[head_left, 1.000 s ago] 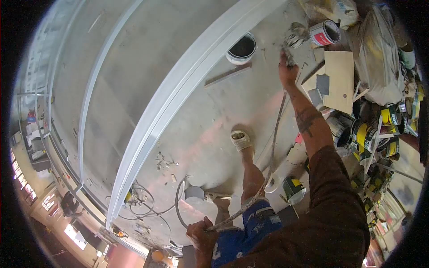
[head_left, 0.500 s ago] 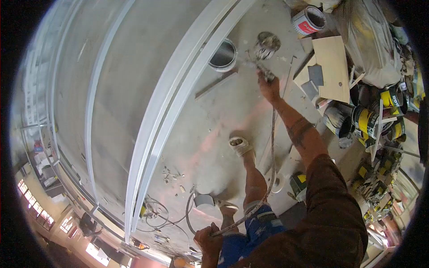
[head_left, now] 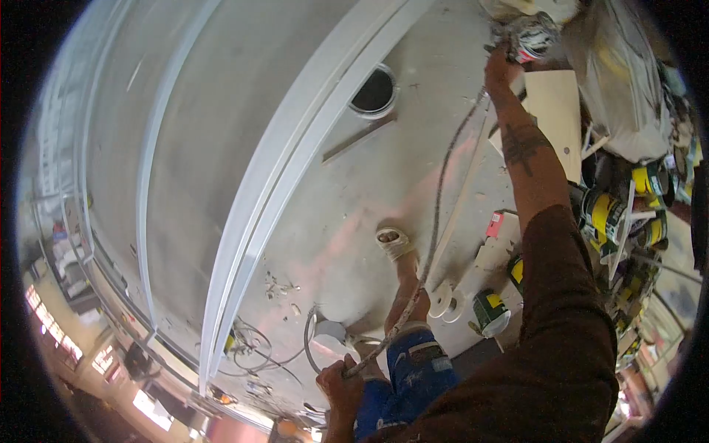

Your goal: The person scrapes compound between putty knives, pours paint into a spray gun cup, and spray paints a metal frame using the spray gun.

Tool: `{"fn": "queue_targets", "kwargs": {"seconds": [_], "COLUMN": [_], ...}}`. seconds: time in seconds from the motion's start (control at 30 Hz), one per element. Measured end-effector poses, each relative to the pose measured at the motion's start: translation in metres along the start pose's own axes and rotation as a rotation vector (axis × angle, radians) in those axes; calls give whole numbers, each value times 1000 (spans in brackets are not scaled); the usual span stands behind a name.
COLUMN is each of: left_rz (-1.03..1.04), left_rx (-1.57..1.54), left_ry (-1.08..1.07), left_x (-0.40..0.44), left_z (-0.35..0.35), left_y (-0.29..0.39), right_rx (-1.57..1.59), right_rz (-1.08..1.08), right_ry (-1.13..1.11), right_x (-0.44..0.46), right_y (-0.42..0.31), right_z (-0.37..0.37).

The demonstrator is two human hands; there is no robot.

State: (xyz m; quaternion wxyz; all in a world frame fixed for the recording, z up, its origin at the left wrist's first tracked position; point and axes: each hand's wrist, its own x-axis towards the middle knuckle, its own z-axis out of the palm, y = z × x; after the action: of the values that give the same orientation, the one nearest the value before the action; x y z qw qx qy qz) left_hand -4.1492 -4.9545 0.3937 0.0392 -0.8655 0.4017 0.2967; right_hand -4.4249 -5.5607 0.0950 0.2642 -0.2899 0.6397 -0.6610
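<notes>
My right hand [head_left: 502,68], arm stretched far forward, is closed on a spray gun [head_left: 530,35] with a messy, paint-covered cup. The gun overlaps a red and white can on the floor, which is mostly hidden. A hose [head_left: 442,188] runs from below the right hand back to my left hand [head_left: 341,384], which is wrapped round it near my blue shorts. Long white metal profiles [head_left: 277,159] slant across the view, left of both hands. An open bucket of dark contents [head_left: 374,91] stands beside the profiles.
Yellow and black cans [head_left: 605,214], boards [head_left: 554,122] and a plastic-wrapped bundle [head_left: 620,88] crowd the right side. A green can [head_left: 490,311] lies near my legs. Coiled hose [head_left: 251,347] rests at the lower left. A thin bar [head_left: 360,140] lies below the bucket.
The spray gun first swung left toward the bucket, then back right and forward over the red and white can. The hose shifted with it. My left hand keeps its hold on the hose.
</notes>
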Motion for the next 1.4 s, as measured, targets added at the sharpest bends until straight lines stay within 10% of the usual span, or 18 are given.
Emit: {"fn": "queue_targets", "kwargs": {"seconds": [0.17, 0.7, 1.4], "left_rz": [-12, 73, -404], "left_rx": [-74, -105, -295], "left_ry": [67, 290, 564], "left_x": [-19, -137, -295], "left_z": [-7, 9, 40], "left_y": [-18, -138, -320], "right_rx": [-462, -311, -247], "right_rz": [92, 28, 55], "right_ry": [-139, -854, -1457], "right_x": [-79, -442, -813], "right_y": [-29, -14, -90], "right_z": [-31, -146, -235]}}
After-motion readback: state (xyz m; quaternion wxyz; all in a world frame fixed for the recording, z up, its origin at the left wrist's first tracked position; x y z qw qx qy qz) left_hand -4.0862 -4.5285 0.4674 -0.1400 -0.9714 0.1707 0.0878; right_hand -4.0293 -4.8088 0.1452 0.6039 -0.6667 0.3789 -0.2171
